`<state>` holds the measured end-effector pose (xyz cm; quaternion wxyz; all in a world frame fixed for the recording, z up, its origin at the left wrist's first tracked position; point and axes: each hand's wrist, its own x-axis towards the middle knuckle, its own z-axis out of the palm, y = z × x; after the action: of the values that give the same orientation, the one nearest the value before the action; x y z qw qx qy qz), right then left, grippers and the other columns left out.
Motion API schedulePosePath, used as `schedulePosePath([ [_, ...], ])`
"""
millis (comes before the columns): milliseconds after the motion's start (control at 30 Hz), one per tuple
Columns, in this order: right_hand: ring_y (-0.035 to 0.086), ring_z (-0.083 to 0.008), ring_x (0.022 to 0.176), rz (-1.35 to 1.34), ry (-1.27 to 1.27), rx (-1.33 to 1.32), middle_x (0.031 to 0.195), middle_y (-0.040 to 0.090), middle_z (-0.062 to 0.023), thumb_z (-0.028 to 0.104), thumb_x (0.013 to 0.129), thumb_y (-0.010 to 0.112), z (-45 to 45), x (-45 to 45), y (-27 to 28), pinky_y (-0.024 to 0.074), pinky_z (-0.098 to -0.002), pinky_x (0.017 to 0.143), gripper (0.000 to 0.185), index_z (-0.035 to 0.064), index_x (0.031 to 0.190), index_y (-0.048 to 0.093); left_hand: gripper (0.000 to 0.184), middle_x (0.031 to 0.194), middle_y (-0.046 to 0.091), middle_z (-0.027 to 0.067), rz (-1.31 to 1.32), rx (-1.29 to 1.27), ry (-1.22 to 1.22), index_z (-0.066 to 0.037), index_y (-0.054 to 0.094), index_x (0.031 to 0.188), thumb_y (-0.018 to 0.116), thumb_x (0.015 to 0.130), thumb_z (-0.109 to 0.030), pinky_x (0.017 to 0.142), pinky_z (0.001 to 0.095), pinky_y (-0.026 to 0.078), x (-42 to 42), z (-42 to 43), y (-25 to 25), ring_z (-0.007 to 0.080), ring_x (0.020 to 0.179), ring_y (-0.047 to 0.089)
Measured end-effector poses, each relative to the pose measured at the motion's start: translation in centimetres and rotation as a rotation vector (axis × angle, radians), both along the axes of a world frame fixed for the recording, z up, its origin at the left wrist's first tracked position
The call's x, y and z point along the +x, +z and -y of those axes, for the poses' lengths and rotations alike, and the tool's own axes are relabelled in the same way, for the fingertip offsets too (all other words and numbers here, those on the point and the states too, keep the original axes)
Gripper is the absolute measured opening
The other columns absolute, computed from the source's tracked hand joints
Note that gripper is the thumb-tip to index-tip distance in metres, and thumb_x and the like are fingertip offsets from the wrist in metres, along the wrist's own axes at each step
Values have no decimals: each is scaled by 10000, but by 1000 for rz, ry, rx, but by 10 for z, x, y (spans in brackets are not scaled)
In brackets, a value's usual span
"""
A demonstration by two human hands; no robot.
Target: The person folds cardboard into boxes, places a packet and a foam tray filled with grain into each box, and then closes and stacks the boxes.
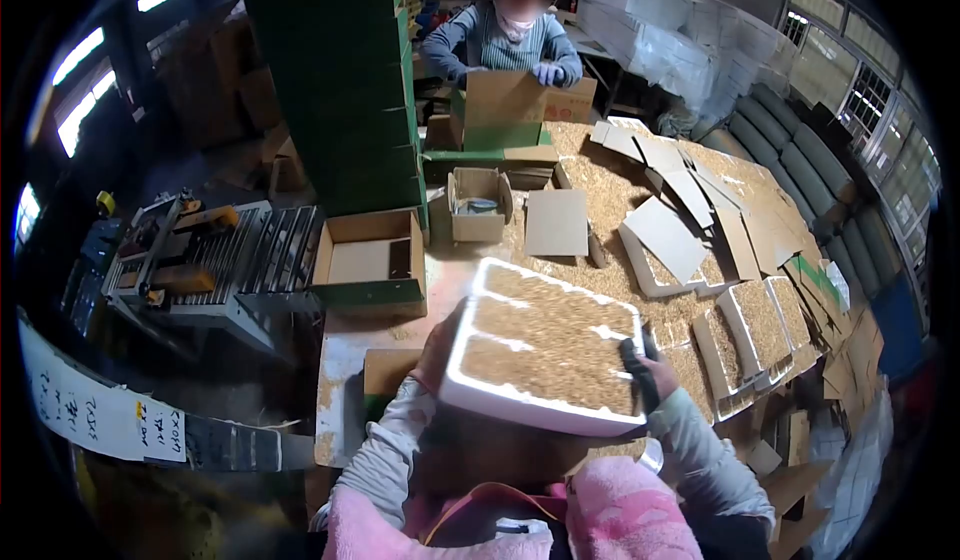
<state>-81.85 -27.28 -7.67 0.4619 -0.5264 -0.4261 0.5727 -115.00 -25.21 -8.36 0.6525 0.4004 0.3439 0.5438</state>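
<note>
A white foam tray point(545, 415) packed with brown, shredded-looking filling is held up in front of me, slightly tilted and a little blurred. My left hand point(432, 355) grips its left side, the fingers partly hidden against the white wall. On the opposite side, my right hand point(652, 372), partly covered in dark material, is closed on the right rim. An open cardboard box point(372, 298) with green lower sides stands left of the tray. Just beyond the tray, a flat piece of cardboard point(557, 223) lies beside a small carton point(478, 222) with something inside that I cannot make out.
Brown filling covers much of the table. More filled foam trays point(757, 332) and loose cardboard sheets point(690, 185) lie at right. A tall green stack point(325, 90) rises behind the box, beside a roller conveyor point(270, 250). Across the table, a gloved person point(520, 45) handles a carton point(503, 100).
</note>
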Motion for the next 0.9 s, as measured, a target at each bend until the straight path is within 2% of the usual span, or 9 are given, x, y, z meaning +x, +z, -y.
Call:
schedulePosePath([
  [100,563,-83,752,-12,-60,-60,911,601,-35,131,855,564,21,37,11,469,-225,625,329,-30,1136,506,461,1187,543,189,-612,239,119,-27,438,1274,518,829,-118,906,284,403,0,-8,-24,262,1086,535],
  [233,581,-234,906,425,-203,96,1032,582,-135,32,770,587,40,24,-25,460,-308,813,629,0,1334,312,557,1117,551,238,-638,162,111,-58,391,1311,477,761,-60,855,328,429,13,10,5,326,1012,560],
  [333,536,-370,980,940,77,-50,1152,468,-279,134,709,674,32,-13,19,446,-365,843,736,-69,1304,290,602,1062,563,243,-933,155,133,-62,334,1336,499,758,-79,805,372,452,21,22,17,388,907,562],
  [467,479,-340,967,1681,427,148,1034,456,-226,337,733,646,23,-21,13,488,-371,694,595,-40,1146,442,612,1116,554,213,-1092,386,132,-43,352,1317,576,759,-157,815,403,467,21,5,29,380,924,573],
  [567,558,-246,742,1574,633,272,899,517,-130,304,750,641,0,-18,41,497,-362,552,357,55,996,573,477,1099,568,163,-906,312,44,-50,452,1223,595,814,-249,830,376,470,12,-64,44,306,984,574],
  [700,595,-255,514,1037,271,616,651,601,-84,241,823,589,-136,-12,81,496,-345,521,189,75,906,622,584,1216,482,146,-1492,648,192,-91,365,1305,578,815,-324,988,405,315,31,-250,-41,283,1127,455],
  [800,645,-305,688,797,320,-221,881,637,-201,402,790,614,-287,15,-37,503,-347,705,480,-41,974,603,607,1262,446,132,-2010,502,-61,-124,303,1328,559,807,-303,1020,484,247,42,-346,-107,295,1166,423],
  [833,638,-339,792,1085,316,-131,975,620,-227,535,719,632,-345,39,-140,488,-369,778,659,-67,984,605,423,1147,530,120,-2054,439,-182,-142,424,1230,501,825,-237,1008,457,270,38,-371,-148,270,1137,457],
  [900,608,-349,926,1007,178,-439,1003,613,-241,543,661,672,-383,21,-161,480,-396,811,686,-58,986,615,260,1007,595,97,-1894,431,-175,-154,545,1052,452,809,-159,917,414,367,47,-371,-147,252,1029,535],
])
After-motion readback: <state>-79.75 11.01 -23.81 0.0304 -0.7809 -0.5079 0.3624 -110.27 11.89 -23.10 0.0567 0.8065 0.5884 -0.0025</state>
